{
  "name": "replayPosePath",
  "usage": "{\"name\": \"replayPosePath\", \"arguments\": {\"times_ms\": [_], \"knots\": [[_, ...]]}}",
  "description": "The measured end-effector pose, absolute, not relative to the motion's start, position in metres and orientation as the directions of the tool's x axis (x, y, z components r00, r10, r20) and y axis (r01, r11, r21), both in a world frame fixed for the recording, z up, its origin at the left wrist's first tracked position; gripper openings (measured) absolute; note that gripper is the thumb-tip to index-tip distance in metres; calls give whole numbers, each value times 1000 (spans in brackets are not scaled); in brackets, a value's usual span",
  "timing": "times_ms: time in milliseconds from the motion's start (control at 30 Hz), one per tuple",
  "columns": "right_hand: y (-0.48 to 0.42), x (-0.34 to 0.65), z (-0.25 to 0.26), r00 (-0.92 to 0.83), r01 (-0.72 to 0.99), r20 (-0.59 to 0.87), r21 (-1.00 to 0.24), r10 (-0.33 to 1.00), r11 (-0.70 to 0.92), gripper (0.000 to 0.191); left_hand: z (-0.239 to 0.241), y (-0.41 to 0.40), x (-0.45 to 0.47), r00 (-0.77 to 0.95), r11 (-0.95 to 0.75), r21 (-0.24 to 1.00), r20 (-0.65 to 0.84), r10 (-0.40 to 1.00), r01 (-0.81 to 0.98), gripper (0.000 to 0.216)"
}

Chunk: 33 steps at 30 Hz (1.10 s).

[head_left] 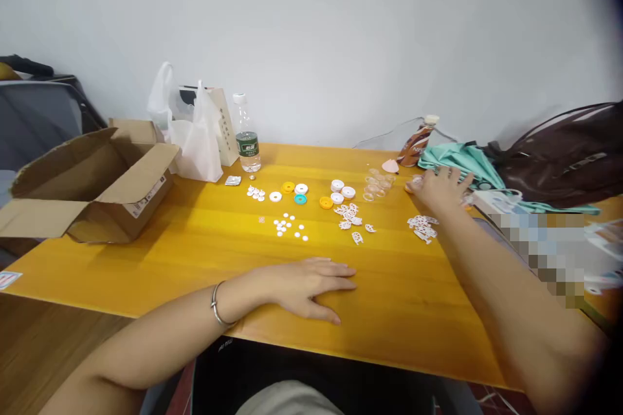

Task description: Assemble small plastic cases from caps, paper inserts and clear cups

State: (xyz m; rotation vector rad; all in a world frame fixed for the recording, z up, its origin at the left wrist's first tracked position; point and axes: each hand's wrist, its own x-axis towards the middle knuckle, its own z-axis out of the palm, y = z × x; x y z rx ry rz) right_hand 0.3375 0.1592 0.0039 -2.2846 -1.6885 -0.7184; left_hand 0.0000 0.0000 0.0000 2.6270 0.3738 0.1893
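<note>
My left hand [314, 286] lies flat near the front of the yellow table [233, 259], fingers stretched out and nothing in it. Farther right, my right hand [444, 189] reaches out with its fingers spread, over small pinkish clear pieces [415, 184] that it partly covers. White openwork pieces [422, 228] lie just in front of that hand, and another pile of white cut-out pieces [348, 215] is nearer the middle. Clear rings [379, 184], white round parts [337, 186], orange round parts [326, 203], a teal ring [300, 199] and several small white discs [281, 227] are spread between the hands.
An open cardboard box [111, 201] stands at left, with a white plastic bag [197, 149] and a water bottle [248, 142] behind. A brown-labelled bottle [417, 142], teal cloth [462, 165] and dark brown bag [564, 155] crowd the right. A foil packet [233, 181] lies before the water bottle.
</note>
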Motion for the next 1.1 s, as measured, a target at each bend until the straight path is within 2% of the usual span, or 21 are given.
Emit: {"name": "replayPosePath", "arguments": {"times_ms": [67,200,333,500,633,700,800,967,1100], "knots": [[163,344,0,255,919,490,146,833,-367,45,-1,1,0,952,-848,479,73,297,228,65],[170,354,-5,304,908,480,116,823,-403,45,0,1,0,952,-838,495,68,299,228,66],[161,344,-1,255,939,583,44,772,-342,49,-1,0,0,950,-825,515,63,306,232,66],[118,298,1,-63,996,703,-6,708,94,45,-2,-1,-1,947,-830,508,82,310,228,66],[79,261,-19,-272,880,669,-119,692,461,36,-2,-2,0,948,-834,491,50,316,252,65],[67,251,-28,-301,819,645,-203,702,537,29,-2,-2,1,946,-831,495,51,321,255,65],[62,248,-34,-222,774,641,-343,735,533,21,-2,-2,0,942,-825,504,63,329,255,65],[67,257,-34,49,707,568,-601,821,374,20,-2,-3,0,943,-834,483,49,330,266,65],[66,262,-37,111,666,512,-675,852,319,23,-2,-4,-1,943,-850,453,57,327,267,65]]}}
